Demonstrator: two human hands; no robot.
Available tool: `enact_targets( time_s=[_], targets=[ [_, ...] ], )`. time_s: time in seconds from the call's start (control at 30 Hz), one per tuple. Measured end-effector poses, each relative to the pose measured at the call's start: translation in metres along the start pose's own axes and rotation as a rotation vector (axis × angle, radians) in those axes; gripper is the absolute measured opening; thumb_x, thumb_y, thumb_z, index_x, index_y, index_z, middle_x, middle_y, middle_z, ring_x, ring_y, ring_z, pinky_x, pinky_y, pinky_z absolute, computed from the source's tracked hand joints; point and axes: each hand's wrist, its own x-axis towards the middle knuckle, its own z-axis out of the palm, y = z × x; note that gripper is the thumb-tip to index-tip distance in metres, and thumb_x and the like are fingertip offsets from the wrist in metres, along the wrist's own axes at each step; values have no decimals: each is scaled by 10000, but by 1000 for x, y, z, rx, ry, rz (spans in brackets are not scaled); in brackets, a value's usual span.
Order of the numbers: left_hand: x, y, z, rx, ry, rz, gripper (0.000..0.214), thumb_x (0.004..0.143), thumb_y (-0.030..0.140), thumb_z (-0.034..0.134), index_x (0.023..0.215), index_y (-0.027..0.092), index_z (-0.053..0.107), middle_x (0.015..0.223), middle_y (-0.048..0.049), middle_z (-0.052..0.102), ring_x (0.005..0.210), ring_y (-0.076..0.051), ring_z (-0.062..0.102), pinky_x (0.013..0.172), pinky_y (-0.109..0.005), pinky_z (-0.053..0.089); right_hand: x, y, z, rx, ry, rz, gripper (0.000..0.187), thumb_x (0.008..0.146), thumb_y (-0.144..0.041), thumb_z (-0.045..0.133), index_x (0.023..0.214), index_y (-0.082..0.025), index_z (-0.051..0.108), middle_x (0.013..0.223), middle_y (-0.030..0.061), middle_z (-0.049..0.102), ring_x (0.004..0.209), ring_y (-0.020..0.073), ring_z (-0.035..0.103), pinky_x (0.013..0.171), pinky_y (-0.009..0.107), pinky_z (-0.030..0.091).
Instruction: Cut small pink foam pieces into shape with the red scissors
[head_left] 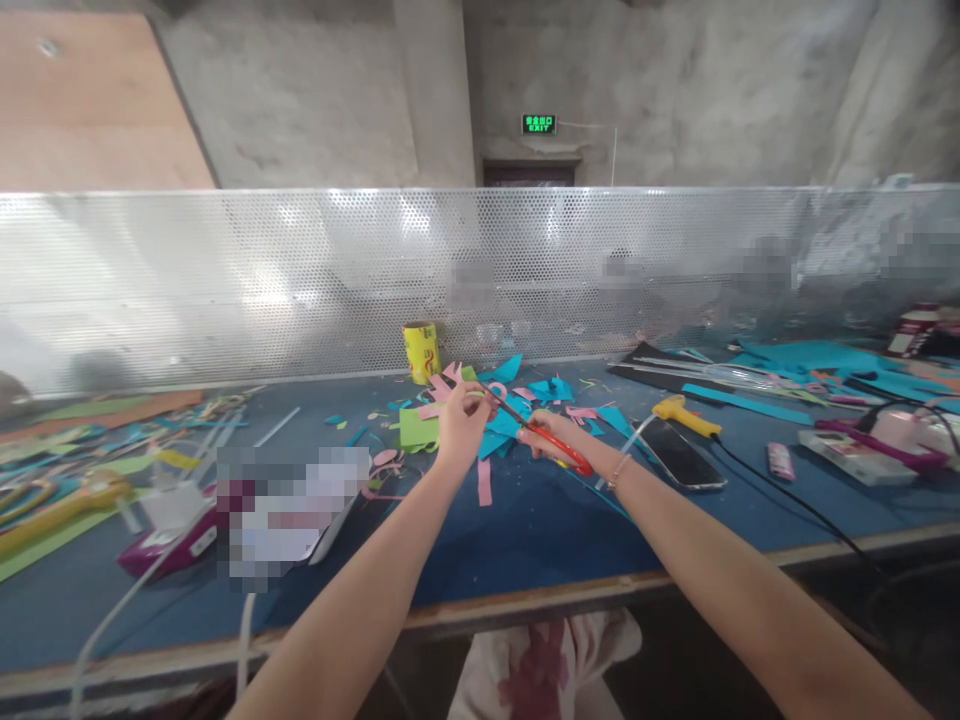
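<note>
My right hand is closed round the red handles of a pair of scissors. Its dark blades point up and left, reaching the fingertips of my left hand. The left fingers are pinched together; what they hold is too small and hidden to make out. Beneath and around both hands lie cut scraps in blue, pink and green. A green piece sits just left of my left hand, and a pink strip lies below the blades. A blue scrap rests behind the hands.
A yellow tub stands by the perforated metal screen. Right of my hands are a black phone, a yellow glue gun with a cord, and blue sheets. A purple-and-white device and a yellow tool lie left.
</note>
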Motion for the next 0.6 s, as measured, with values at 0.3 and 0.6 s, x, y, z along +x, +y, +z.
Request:
enact_targets(
  time_s=[0.3, 0.6],
  targets=[
    [-1, 3, 0, -7, -7, 27, 94, 733, 229, 537, 798, 175, 495, 626, -1, 623, 541, -118, 591, 555, -248, 487, -1, 1, 1, 5, -7, -21, 277, 782, -441, 503, 743, -173, 444, 571, 7, 562, 450, 86, 454, 448, 221, 341],
    [-2, 5, 1, -30, -5, 29, 104, 727, 234, 538, 797, 180, 484, 603, 6, 616, 535, -124, 584, 558, -255, 476, 0, 5, 1, -24, 21, -65, 258, 778, -421, 494, 711, -182, 424, 556, -5, 554, 451, 93, 464, 458, 228, 342]
  ],
)
